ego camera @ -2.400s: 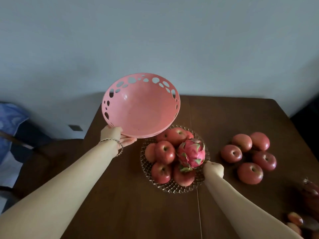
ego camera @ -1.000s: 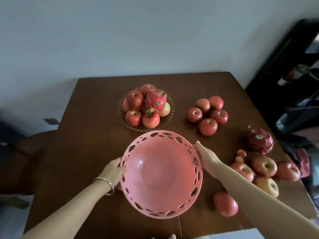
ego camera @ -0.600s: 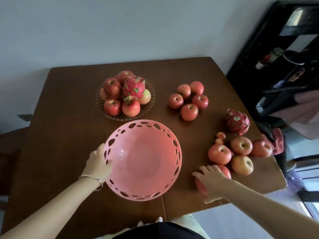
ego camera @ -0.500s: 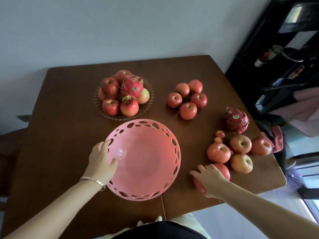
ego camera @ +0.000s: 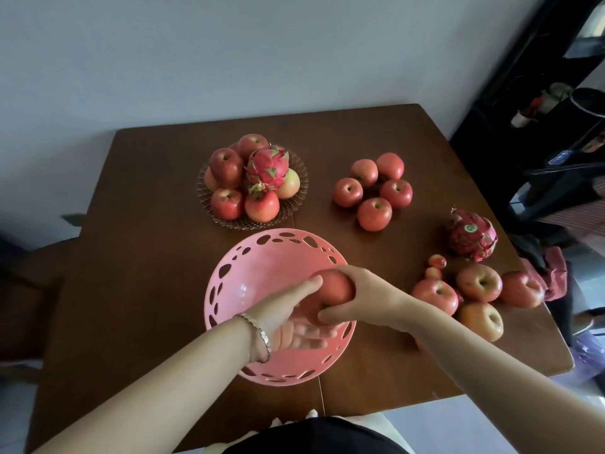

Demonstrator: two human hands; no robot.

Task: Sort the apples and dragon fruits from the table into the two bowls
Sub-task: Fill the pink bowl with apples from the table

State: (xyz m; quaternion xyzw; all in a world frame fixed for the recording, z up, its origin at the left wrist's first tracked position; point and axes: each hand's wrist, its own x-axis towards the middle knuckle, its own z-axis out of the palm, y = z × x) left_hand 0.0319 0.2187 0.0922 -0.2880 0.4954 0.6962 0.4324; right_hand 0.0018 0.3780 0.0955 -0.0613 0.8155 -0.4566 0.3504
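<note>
A pink perforated bowl (ego camera: 262,244) stands on the brown table (ego camera: 147,224), near its front edge. My right hand (ego camera: 370,299) is shut on a red apple (ego camera: 334,290) and holds it over the bowl. My left hand (ego camera: 281,316) is inside the bowl with blurred, spread fingers below the apple and its thumb against it. Behind stands a glass bowl (ego camera: 296,204) with several apples and a dragon fruit (ego camera: 266,168). Several loose apples (ego camera: 375,213) lie at the back right. Another dragon fruit (ego camera: 471,235) and more apples (ego camera: 479,283) lie at the right edge.
Two tiny red fruits (ego camera: 437,262) lie beside the right apple group. A black shelf unit (ego camera: 540,109) stands right of the table, and a red cloth (ego camera: 556,273) hangs at the table's right edge. A dark chair (ego camera: 29,290) is on the left.
My right hand has picked up the apple from the table's front right and brought it over the pink bowl. My left hand has left the bowl's rim and moved in under the apple.
</note>
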